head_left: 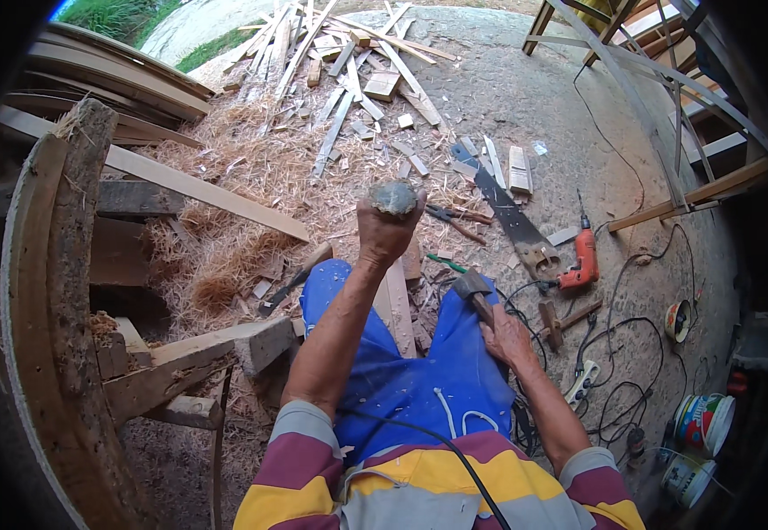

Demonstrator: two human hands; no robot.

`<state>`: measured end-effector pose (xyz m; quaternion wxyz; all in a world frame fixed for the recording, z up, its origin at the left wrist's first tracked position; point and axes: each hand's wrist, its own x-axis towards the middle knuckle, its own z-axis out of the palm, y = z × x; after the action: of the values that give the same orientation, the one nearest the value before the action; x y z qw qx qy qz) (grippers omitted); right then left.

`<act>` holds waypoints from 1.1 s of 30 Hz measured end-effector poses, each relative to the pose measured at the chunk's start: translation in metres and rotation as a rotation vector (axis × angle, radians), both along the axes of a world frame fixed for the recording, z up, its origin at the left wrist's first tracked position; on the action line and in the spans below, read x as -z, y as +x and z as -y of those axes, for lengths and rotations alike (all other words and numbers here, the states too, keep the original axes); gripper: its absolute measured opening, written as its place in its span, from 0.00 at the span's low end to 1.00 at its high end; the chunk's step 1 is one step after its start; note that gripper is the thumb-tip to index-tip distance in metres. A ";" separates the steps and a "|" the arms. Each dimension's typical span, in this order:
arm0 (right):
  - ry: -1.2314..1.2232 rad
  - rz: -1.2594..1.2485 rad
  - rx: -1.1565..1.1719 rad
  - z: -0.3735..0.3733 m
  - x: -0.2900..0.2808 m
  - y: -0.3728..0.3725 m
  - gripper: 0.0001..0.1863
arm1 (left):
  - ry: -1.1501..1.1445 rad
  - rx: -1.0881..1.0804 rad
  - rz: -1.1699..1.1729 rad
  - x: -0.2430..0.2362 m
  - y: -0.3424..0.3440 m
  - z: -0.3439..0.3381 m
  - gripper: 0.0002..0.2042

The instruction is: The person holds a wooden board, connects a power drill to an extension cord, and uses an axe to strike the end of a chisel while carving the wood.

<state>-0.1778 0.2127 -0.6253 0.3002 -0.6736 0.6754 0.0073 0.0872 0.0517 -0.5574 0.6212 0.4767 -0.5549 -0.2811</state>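
Note:
My left hand (pixel 387 230) is closed round an upright thing held out in front of my knees. Only its round, battered, greyish top (pixel 393 198) shows above the fist; its lower part is hidden. Over my right thigh, my right hand (pixel 506 338) grips the handle of a hammer (pixel 472 284), whose dark head lies near my right knee. A pale wooden strip (pixel 399 305) runs between my legs. Just beyond my left fist lie pliers (pixel 456 226), and a dark blade with a wooden handle (pixel 294 281) rests left of my left knee.
A handsaw (pixel 518 225), an orange drill (pixel 581 256) and a wooden-handled tool (pixel 569 323) lie right on the floor among cables and a power strip (pixel 583 382). Shavings (pixel 225 256) and offcuts (pixel 384 84) spread ahead. A wooden trestle (pixel 198 353) stands left, paint buckets (pixel 704 422) right.

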 end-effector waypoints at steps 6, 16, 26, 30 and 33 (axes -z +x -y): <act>0.024 0.002 0.036 0.003 0.000 0.000 0.22 | 0.127 0.033 -0.440 0.018 0.049 -0.007 0.12; -0.073 0.339 0.151 0.003 0.006 -0.024 0.26 | 0.042 -0.018 -0.022 0.010 0.000 -0.004 0.10; -0.064 0.898 0.282 0.056 -0.146 0.053 0.21 | 0.061 -0.012 0.028 0.018 0.012 -0.005 0.07; -0.409 0.610 -0.131 0.072 -0.194 0.065 0.30 | 0.002 -0.035 0.120 0.022 0.006 -0.004 0.07; -0.739 0.574 -0.298 0.074 -0.234 0.085 0.32 | -0.005 0.005 -0.081 0.020 0.006 -0.007 0.06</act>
<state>-0.0929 0.1383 -0.3915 0.2109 -0.7990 0.4192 -0.3760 0.0933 0.0589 -0.5777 0.6436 0.4619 -0.5311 -0.3005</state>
